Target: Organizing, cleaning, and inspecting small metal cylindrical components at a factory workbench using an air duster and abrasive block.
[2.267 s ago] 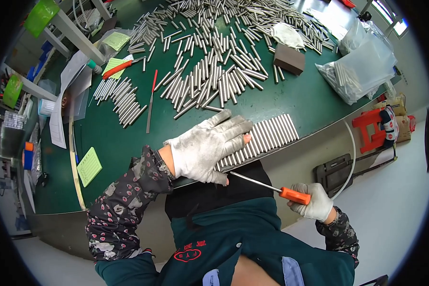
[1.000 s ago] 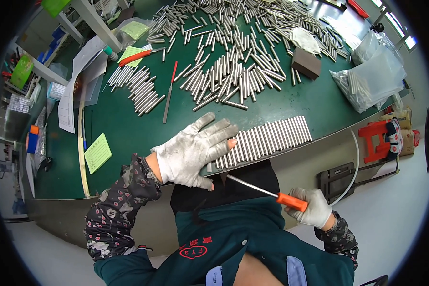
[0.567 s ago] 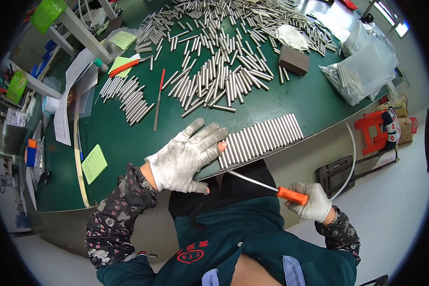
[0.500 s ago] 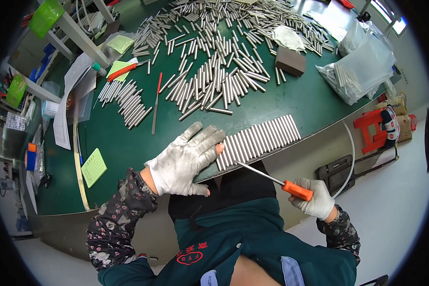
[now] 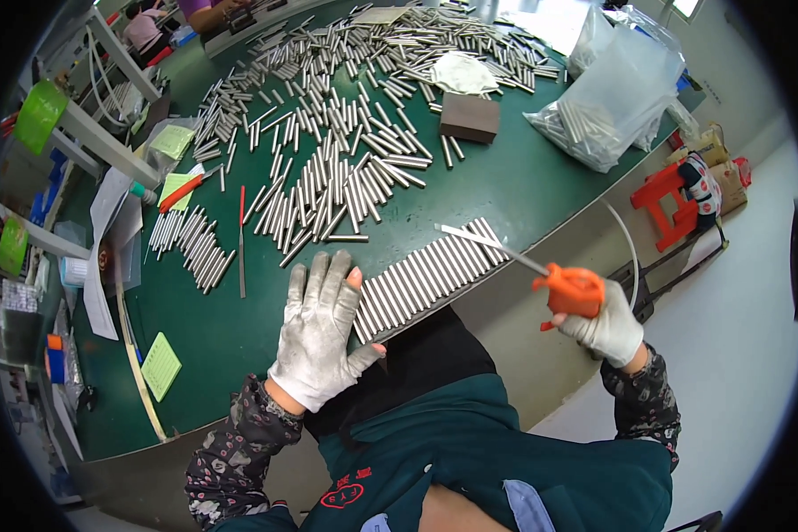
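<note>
Working from a distance, I see a broad green tabletop (image 5: 213, 332), smooth and faintly glossy, and over its far side a loose heap of metal rods (image 5: 377, 182), plain cylinders lying every which way. A clear plastic bag (image 5: 625, 80), soft and creased, slumps at the right. The neat row of rods (image 5: 421, 284) lies along the near edge, between the two hands: it runs rightward and away from the left hand, while each rod's long axis is roughly crosswise to that edge. The left hand (image 5: 317, 332) is the nearer, flat and palm down in a grubby knit glove, just beside the row's left end, holding nothing that I can see. The right hand (image 5: 603, 324), gloved alike, sits out past the edge, wrapped around an orange plastic tool (image 5: 575, 291) whose slim nozzle (image 5: 529, 263) points at the row's right end; whether it touches there, I cannot tell. Farther back are a matte brown block (image 5: 470, 118) and, thinnest of all, a flat file (image 5: 242, 266) with a red handle
</note>
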`<state>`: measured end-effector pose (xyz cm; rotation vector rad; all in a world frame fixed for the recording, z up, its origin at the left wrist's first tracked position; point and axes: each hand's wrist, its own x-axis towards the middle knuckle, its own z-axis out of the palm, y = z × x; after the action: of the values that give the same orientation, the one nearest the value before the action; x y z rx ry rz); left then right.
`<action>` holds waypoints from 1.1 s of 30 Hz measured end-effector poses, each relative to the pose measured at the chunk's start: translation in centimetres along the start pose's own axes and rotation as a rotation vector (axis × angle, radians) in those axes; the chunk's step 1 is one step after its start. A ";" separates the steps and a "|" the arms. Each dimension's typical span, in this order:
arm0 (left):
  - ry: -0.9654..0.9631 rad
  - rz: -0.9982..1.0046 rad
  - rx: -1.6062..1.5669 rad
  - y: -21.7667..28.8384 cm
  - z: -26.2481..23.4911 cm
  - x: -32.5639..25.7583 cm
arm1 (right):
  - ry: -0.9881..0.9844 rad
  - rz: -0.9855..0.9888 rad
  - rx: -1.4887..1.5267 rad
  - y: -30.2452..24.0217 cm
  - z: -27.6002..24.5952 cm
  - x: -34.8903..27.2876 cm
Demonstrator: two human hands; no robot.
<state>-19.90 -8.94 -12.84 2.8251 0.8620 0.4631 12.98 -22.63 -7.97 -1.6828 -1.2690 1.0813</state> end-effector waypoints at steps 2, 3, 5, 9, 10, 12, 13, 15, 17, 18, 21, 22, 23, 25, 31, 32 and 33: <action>0.028 -0.036 -0.030 0.2 0.0 0.2 | 0.065 -0.018 0.073 -1.1 -0.8 1.7; 0.031 -0.021 -0.027 0.2 -0.1 0.2 | 0.097 -0.042 0.077 -1.3 -1.4 2.6; 0.066 -0.073 -0.111 0.1 -0.4 0.0 | 0.158 -0.122 0.016 -2.6 -2.2 5.2; 0.122 -0.117 -0.105 -0.7 -0.7 -1.5 | 0.277 -0.006 0.037 -4.6 -3.6 11.2; 0.139 -0.130 -0.108 -0.8 -0.7 -2.0 | 0.268 0.008 0.036 -4.7 -4.2 12.8; 0.147 -0.167 -0.131 -0.8 -0.9 -2.6 | 0.261 0.017 0.036 -4.2 -4.7 16.1; 0.142 -0.213 -0.162 -0.8 -0.9 -2.9 | 0.315 -0.014 -0.011 -3.7 -4.6 17.8; 0.167 -0.215 -0.186 -1.0 -0.7 -3.1 | 0.365 -0.031 -0.056 -2.5 -5.0 20.8; 0.194 -0.221 -0.205 -1.1 -0.4 -3.1 | 0.457 0.042 -0.222 -1.1 -5.9 23.1; 0.179 -0.229 -0.212 -1.0 -0.5 -3.2 | 0.508 0.001 -0.252 -0.4 -5.9 23.6; 0.207 -0.242 -0.209 -0.9 -0.8 -2.9 | 0.457 0.000 -0.486 1.0 -5.8 24.7; 0.206 -0.239 -0.201 -0.9 -0.9 -3.0 | 0.452 0.006 -0.491 0.9 -5.6 24.3; 0.208 -0.232 -0.191 -0.9 -0.9 -2.9 | 0.415 -0.016 -0.492 0.6 -5.4 23.5; 0.211 -0.240 -0.200 -0.9 -0.9 -2.9 | 0.373 -0.036 -0.497 0.3 -4.9 22.1; 0.238 -0.275 -0.247 -0.8 -0.7 -3.4 | 0.203 -0.578 -0.621 -2.0 -1.6 11.0; 0.249 -0.276 -0.244 -0.7 -0.8 -3.4 | 0.115 -0.625 -0.687 -1.8 -0.6 9.3; 0.261 -0.273 -0.242 -0.7 -0.9 -3.3 | 0.028 -0.668 -0.752 -1.5 0.1 7.9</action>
<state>-23.11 -10.20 -12.99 2.4156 1.1333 0.8426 13.55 -14.61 -8.05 -1.5337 -2.1756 0.1705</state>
